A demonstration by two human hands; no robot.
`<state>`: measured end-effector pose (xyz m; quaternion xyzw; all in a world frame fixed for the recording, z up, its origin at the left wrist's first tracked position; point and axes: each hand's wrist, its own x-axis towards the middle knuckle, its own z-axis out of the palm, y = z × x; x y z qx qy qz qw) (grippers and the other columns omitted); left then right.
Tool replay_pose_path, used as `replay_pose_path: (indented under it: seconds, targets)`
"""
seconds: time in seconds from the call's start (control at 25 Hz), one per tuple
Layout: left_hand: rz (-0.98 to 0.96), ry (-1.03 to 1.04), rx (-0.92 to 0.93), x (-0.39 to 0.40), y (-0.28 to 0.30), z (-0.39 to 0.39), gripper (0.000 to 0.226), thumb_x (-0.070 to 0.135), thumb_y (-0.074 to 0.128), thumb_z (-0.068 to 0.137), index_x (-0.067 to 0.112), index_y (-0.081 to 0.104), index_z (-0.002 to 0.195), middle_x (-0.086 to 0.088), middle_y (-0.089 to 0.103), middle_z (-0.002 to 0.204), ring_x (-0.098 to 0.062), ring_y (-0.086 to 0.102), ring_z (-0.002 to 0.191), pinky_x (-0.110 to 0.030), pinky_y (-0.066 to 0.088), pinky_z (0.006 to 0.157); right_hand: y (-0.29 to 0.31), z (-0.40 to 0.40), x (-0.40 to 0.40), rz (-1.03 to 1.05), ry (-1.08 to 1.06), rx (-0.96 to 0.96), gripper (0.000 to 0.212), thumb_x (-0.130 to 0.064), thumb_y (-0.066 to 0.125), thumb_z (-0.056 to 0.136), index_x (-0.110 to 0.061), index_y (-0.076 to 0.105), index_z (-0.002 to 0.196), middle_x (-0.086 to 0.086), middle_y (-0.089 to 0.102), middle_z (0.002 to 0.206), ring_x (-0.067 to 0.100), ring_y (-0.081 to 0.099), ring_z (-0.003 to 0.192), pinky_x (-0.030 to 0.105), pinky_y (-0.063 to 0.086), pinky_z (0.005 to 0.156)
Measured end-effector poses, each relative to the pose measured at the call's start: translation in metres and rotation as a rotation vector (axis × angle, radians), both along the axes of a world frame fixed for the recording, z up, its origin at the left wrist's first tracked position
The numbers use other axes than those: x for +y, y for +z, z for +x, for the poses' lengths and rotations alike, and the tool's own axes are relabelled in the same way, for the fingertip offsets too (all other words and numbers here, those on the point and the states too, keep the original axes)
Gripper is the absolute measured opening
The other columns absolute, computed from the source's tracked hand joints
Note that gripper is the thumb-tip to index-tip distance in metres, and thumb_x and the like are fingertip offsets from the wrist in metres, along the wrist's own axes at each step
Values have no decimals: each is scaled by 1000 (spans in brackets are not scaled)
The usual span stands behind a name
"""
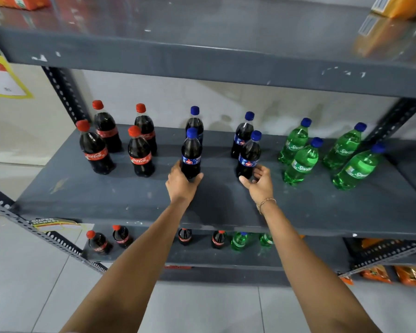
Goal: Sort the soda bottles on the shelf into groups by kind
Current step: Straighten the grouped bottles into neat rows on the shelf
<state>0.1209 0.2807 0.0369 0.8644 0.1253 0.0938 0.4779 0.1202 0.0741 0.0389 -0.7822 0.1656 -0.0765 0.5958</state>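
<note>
On the grey middle shelf (106, 195) stand three groups of bottles. Several red-capped Coca-Cola bottles (95, 150) are on the left. Several dark blue-capped cola bottles stand in the middle. Several green Sprite bottles (300, 162) are on the right. My left hand (181, 182) is wrapped around the base of the front blue-capped cola bottle (191, 153), which stands upright. My right hand (258, 181) sits just right of another blue-capped cola bottle (249, 156), fingers apart and curled near its base; whether they touch it is unclear.
A grey upper shelf (202, 63) overhangs the bottles, with orange packs at its corners. The lower shelf (202, 258) holds more Coca-Cola bottles (99, 242) and green bottles (239, 240). Orange snack packs (394, 275) lie at lower right. Perforated metal uprights frame the rack.
</note>
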Motion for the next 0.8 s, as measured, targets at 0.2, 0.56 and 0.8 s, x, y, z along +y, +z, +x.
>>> replay_pose_path:
  seconds: [0.2,0.56,0.8]
  targets:
    - [87,59,-51,-8,-3,-3,49,25,69,82,9,50,124,-13,59,121,-33,49,115,-43,35,97,-2,5,-1,-103,-29,-21,51,-10,73,72,-6,48,116,13,57,122,24,54,111,34,43,99]
    - [-201,266,-102,-48,-5,-34,31,16,74,78,7,49,94,-1,55,82,-18,52,75,-44,43,83,-11,-12,-22,75,-120,-81,43,-5,74,71,-8,49,106,5,51,105,17,50,96,26,41,83]
    - [-145,-124,26,-122,-4,-11,78,31,77,75,6,37,137,-7,48,137,-23,44,125,-36,32,105,-11,-27,-125,41,-349,-159,55,-2,77,66,-6,45,109,8,42,110,20,44,100,24,40,90]
